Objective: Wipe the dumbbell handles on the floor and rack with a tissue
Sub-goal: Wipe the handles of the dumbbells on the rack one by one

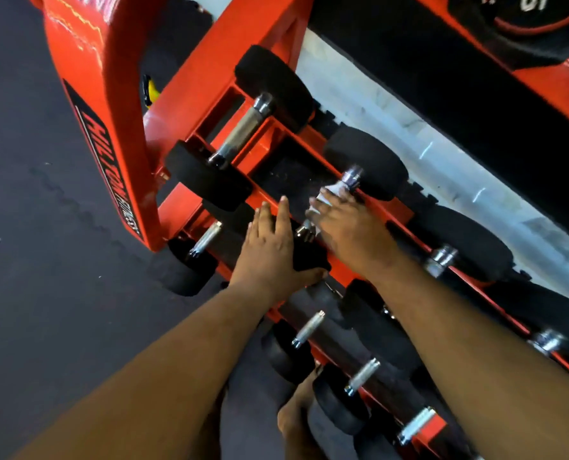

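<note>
1. My right hand (349, 227) wraps a white tissue (326, 197) round a dumbbell handle (346, 184) on the red rack (183, 91).
2. My left hand (270, 250) lies flat, fingers straight, on that dumbbell's near black head (309, 257) at the rack's front edge.

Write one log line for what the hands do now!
right hand: wipes handle with tissue | left hand: steadies dumbbell head | rack
</note>
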Demonstrator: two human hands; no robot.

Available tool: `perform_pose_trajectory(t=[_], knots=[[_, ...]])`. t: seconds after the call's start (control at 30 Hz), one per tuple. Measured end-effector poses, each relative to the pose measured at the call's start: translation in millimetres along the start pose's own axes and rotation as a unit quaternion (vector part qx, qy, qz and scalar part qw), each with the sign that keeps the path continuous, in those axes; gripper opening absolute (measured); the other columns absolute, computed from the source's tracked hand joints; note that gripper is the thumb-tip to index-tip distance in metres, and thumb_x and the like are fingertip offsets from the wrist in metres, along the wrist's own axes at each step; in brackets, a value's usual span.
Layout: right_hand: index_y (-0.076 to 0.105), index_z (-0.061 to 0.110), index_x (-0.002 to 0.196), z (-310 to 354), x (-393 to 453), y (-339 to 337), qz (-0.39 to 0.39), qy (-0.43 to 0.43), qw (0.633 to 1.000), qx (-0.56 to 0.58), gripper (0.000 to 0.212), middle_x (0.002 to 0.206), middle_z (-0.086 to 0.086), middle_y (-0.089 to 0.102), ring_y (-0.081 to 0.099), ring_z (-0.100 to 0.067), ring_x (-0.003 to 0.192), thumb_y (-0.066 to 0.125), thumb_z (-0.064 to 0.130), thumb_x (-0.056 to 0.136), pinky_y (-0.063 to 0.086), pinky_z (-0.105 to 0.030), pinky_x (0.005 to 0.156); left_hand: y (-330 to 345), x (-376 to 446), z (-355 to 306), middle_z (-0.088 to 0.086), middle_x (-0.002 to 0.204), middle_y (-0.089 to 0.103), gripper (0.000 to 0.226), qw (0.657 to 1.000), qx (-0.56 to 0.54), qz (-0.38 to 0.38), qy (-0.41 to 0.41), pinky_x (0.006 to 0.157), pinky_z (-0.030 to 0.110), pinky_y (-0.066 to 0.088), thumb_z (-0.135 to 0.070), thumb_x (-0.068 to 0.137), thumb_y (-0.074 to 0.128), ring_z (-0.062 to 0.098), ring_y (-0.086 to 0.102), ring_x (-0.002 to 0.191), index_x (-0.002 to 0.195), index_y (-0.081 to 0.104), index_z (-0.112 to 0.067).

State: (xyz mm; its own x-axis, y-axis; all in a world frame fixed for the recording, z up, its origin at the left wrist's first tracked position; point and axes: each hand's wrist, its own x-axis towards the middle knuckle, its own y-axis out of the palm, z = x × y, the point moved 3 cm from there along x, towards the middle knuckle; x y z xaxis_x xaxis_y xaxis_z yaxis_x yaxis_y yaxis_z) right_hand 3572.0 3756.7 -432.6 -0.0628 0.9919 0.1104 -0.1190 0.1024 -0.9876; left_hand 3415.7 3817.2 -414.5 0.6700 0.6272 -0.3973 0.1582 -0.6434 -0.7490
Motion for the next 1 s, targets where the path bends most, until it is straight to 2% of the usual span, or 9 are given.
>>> perform_pose_trajectory(t=[0.07,0.13,0.27,0.33,0.47,0.6,0.77,0.9,1.0], knots=[[0.059,0.006,0.136,4,-15,4,0.077,-0.084,0.993,-0.029,0.048,0.147,-0.014,0.053,0.042,-0.034,0.142,0.045,0.017,0.092,0.032,-0.053,0.118,-1,3,2,0.024,0.166,-0.003,0.144,1.000,-0.007,0.014,0.005,0.126,0.044,0.002,-0.066,0.065,0.082,0.032,-0.006,0.156,0.159,-0.016,-0.019],[0.049,0.009,0.145,-1,-25,-2,0.098,-0.109,0.987,-0.062,0.051,0.157,-0.013,0.041,0.030,-0.033,0.149,0.047,0.019,0.095,0.029,-0.053,0.119,-2,4,5,0.025,0.166,-0.005,0.143,0.999,-0.011,0.031,0.009,0.126,0.045,0.000,-0.067,0.066,0.081,0.033,-0.008,0.155,0.159,-0.017,-0.021],[0.040,0.014,0.153,-14,-23,-12,0.058,0.034,0.994,-0.082,0.052,0.163,-0.016,0.027,0.019,-0.033,0.153,0.051,0.023,0.103,0.019,-0.054,0.123,-2,2,6,0.022,0.166,-0.009,0.140,0.999,-0.010,0.046,0.022,0.124,0.042,-0.003,-0.069,0.070,0.078,0.032,-0.012,0.155,0.158,-0.020,-0.023],[0.042,0.014,0.152,-4,-20,-6,0.059,0.029,0.995,-0.075,0.054,0.162,-0.016,0.028,0.019,-0.034,0.153,0.057,0.019,0.100,0.018,-0.053,0.123,-3,2,7,0.021,0.167,-0.008,0.138,0.999,-0.014,0.045,0.026,0.124,0.042,-0.003,-0.069,0.071,0.077,0.032,-0.011,0.155,0.158,-0.020,-0.023],[0.043,0.014,0.151,3,-20,3,0.103,-0.075,0.989,-0.078,0.056,0.161,-0.009,0.033,0.020,-0.031,0.153,0.056,0.015,0.096,0.020,-0.053,0.122,-4,1,9,0.021,0.167,-0.007,0.136,0.998,-0.018,0.047,0.029,0.121,0.039,-0.006,-0.069,0.072,0.076,0.031,-0.011,0.155,0.158,-0.019,-0.026],[0.042,0.014,0.151,-11,-13,-7,0.057,0.027,0.994,-0.093,0.060,0.159,-0.008,0.039,0.026,-0.030,0.151,0.061,0.012,0.095,0.020,-0.054,0.122,-5,-1,8,0.020,0.167,-0.007,0.133,0.998,-0.022,0.050,0.031,0.118,0.037,-0.007,-0.070,0.073,0.075,0.031,-0.011,0.155,0.158,-0.018,-0.027],[0.047,0.013,0.148,2,-17,-1,0.094,-0.069,0.991,-0.073,0.061,0.159,-0.012,0.038,0.027,-0.032,0.151,0.064,0.008,0.090,0.022,-0.054,0.122,-6,-1,8,0.020,0.167,-0.006,0.132,0.998,-0.023,0.051,0.031,0.119,0.037,-0.006,-0.068,0.073,0.076,0.031,-0.010,0.155,0.159,-0.015,-0.026],[0.036,0.014,0.154,-15,-8,-13,0.073,0.075,0.991,-0.084,0.064,0.163,-0.013,0.028,0.018,-0.031,0.153,0.061,0.011,0.095,0.015,-0.050,0.124,-7,-2,7,0.022,0.166,-0.005,0.131,0.998,-0.019,0.052,0.029,0.122,0.040,-0.003,-0.069,0.073,0.075,0.033,-0.008,0.155,0.159,-0.014,-0.025],[0.040,0.012,0.152,1,-11,-5,0.094,0.017,0.994,-0.059,0.060,0.161,-0.012,0.033,0.020,-0.032,0.152,0.055,0.007,0.094,0.016,-0.052,0.124,-7,-1,7,0.023,0.166,-0.003,0.132,0.998,-0.016,0.051,0.028,0.122,0.041,-0.002,-0.070,0.072,0.075,0.033,-0.006,0.155,0.159,-0.013,-0.025]])
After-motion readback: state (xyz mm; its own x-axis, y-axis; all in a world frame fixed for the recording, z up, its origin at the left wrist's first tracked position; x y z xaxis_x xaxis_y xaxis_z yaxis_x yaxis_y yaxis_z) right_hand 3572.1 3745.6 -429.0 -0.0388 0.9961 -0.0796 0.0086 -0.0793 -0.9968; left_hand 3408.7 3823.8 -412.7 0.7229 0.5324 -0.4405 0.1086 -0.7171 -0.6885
